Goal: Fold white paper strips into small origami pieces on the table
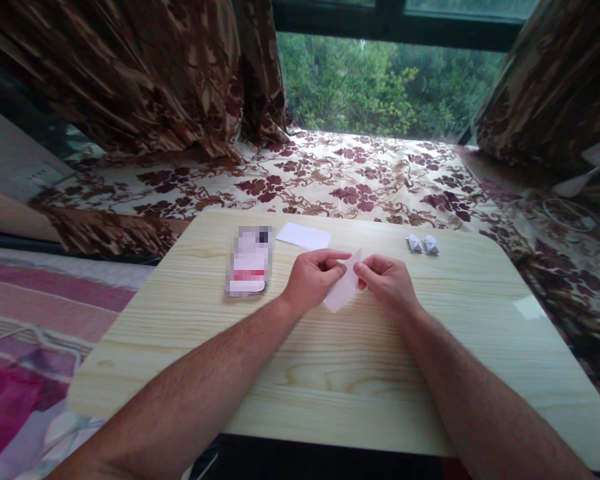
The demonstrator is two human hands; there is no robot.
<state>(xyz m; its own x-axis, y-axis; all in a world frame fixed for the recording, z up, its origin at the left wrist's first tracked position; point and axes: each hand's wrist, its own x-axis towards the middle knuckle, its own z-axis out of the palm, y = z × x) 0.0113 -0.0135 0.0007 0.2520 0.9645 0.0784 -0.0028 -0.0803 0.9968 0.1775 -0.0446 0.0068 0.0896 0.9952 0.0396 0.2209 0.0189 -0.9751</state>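
Observation:
Between my two hands, just over the tabletop, is a small piece of white paper (343, 293), tilted with one corner pointing up. My left hand (313, 275) pinches its left side between thumb and fingers. At the opposite edge, the thumb and fingertips of my right hand (386, 277) grip the same paper. Whether the paper has folds in it is hard to make out. Behind my left hand lies a flat stack of white paper (304, 235). Two small folded white paper pieces (423, 245) sit side by side beyond my right hand.
A pale wood-grain table (290, 380) with rounded corners holds everything. A blurred-out phone (250, 261) lies left of my hands. Beyond the table is a ledge with flowered cloth (360, 180), below a window with patterned curtains. Bedding (55, 300) lies at the left.

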